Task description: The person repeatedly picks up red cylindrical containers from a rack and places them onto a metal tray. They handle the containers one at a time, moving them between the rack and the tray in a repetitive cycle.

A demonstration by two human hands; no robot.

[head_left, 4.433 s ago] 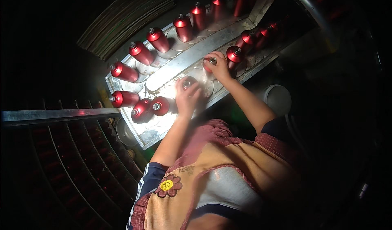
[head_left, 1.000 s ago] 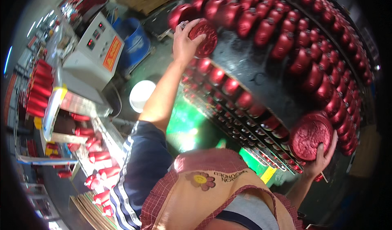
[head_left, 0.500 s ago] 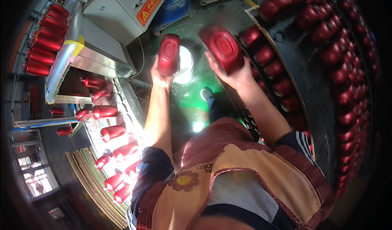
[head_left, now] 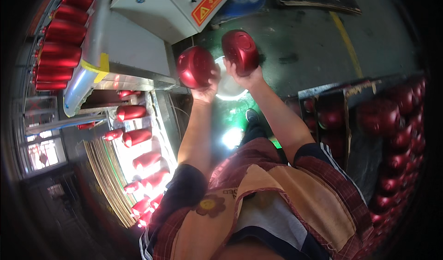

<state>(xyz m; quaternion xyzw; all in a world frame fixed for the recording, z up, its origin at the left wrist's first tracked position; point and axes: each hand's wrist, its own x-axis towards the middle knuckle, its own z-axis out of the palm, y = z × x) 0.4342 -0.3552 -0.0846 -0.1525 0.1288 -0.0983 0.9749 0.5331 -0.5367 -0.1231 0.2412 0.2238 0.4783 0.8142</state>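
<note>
Two glossy dark-red bottles are held out in front of me, one in each hand, close together. My left hand [head_left: 207,88] is wrapped round the left red bottle [head_left: 194,67], which is tilted with its rounded base toward me. In my right hand [head_left: 247,77] is the right red bottle [head_left: 240,51], its oval-marked base showing. The palms hide the neck ends of both. Below and behind the hands, a white round bucket [head_left: 230,90] stands on the green floor.
On the left, a bright conveyor carries several red bottles [head_left: 137,137] past a metal housing [head_left: 127,81]. More bottles [head_left: 62,34] stand in a row at far left. A grey control cabinet [head_left: 168,13] and blue drum [head_left: 242,1] are ahead. Racks of red bottles [head_left: 397,161] fill the right.
The view has swung left, so cabinet and bucket sit farther right. My hands have come nearer each other, and both bottles have changed tilt. Each stays in its hand.
</note>
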